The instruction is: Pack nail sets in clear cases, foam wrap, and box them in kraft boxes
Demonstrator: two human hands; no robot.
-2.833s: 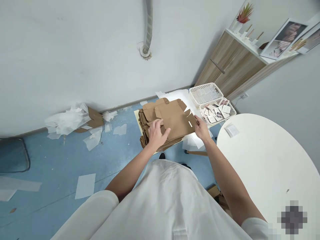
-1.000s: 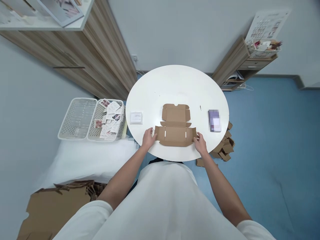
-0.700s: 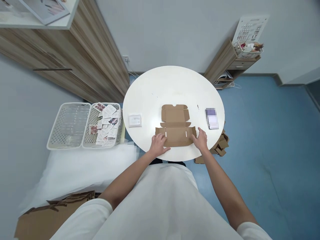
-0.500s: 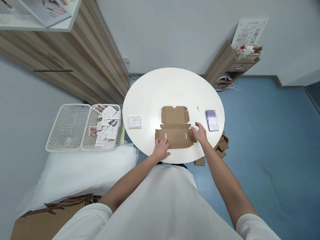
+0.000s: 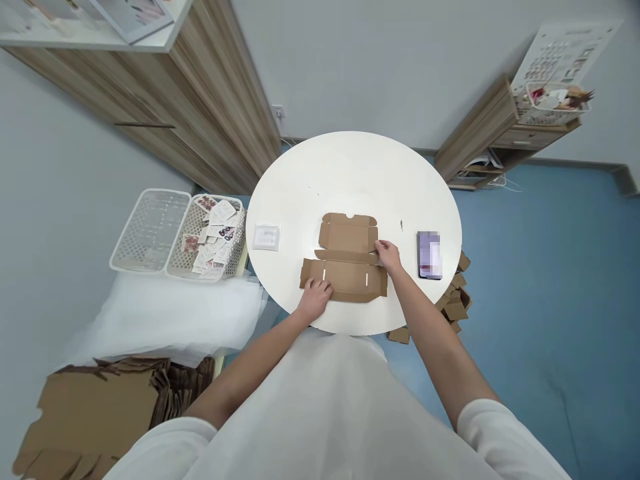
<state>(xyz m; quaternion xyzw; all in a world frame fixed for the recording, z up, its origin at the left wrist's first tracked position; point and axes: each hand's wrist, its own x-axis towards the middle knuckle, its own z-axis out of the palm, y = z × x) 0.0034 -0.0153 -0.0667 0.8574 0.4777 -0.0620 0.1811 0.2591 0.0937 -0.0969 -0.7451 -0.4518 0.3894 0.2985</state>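
Observation:
An unfolded brown cardboard box (image 5: pixel 350 275) lies flat on the round white table (image 5: pixel 360 173), its notched edge facing away from me. My left hand (image 5: pixel 315 298) rests on the near left corner of the cardboard, its fingers bent over the edge. At the right side, my right hand (image 5: pixel 388 255) has its thumb and fingers together at the side flap near the middle fold. A white packet (image 5: pixel 266 237) lies at the table's left, and a phone (image 5: pixel 429 255) at its right.
White baskets, one with cards (image 5: pixel 215 237), stand left of the table. Below them are white sheets (image 5: pixel 170 307) and stacked flat cardboard (image 5: pixel 95 413). Folded boxes (image 5: pixel 456 307) sit on the floor at right. A tiny dark item (image 5: pixel 401 225) lies near the phone.
My right hand has moved up from the lower right flap to the flap near the fold, and its fingers have closed. My left hand stays at the lower left corner. The view has shifted.

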